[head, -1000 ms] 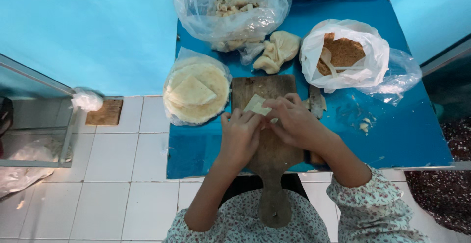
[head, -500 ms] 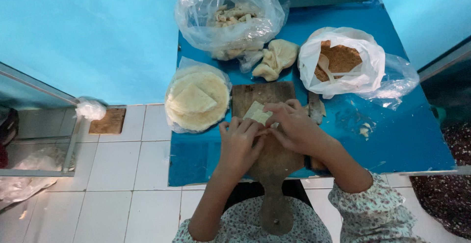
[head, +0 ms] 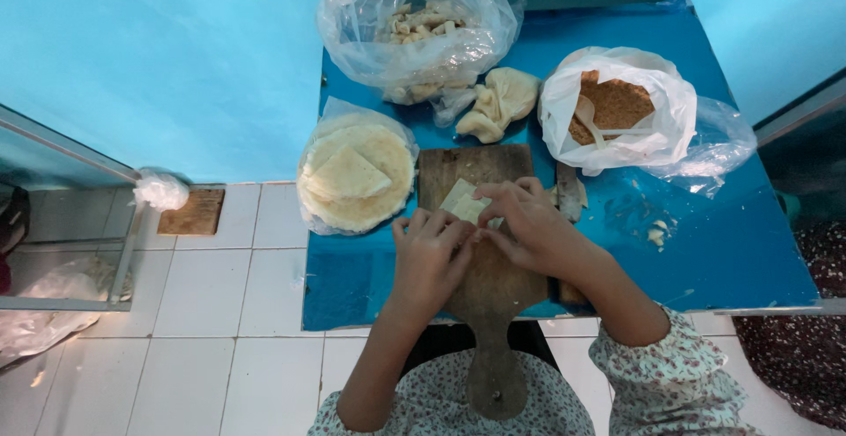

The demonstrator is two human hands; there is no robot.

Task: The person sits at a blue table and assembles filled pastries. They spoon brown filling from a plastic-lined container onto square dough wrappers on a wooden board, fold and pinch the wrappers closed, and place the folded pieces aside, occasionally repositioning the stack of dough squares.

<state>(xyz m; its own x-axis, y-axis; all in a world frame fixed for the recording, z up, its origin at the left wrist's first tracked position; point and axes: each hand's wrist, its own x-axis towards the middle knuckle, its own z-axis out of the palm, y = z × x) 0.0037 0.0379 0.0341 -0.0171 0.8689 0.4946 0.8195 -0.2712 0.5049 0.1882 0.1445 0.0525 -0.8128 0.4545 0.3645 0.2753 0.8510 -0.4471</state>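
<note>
Folding a pale square pastry sheet [head: 464, 204] on the brown wooden paddle board [head: 480, 225], the left hand [head: 429, 255] and right hand [head: 527, 225] both pinch its edges — the fold looks only partly made. Beside it on the blue worktop [head: 705, 251] waits a bagged stack of round wrappers [head: 357, 176]. Fingers hide any filling.

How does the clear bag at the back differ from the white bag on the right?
The clear bag is see-through and holds pale, small rolled pieces; the white bag is opaque and holds a brown crumbly filling with a spoon in it. The clear bag sits at the table's back edge; the white bag sits nearer the right. Both are plastic, open-topped and untouched.
</note>
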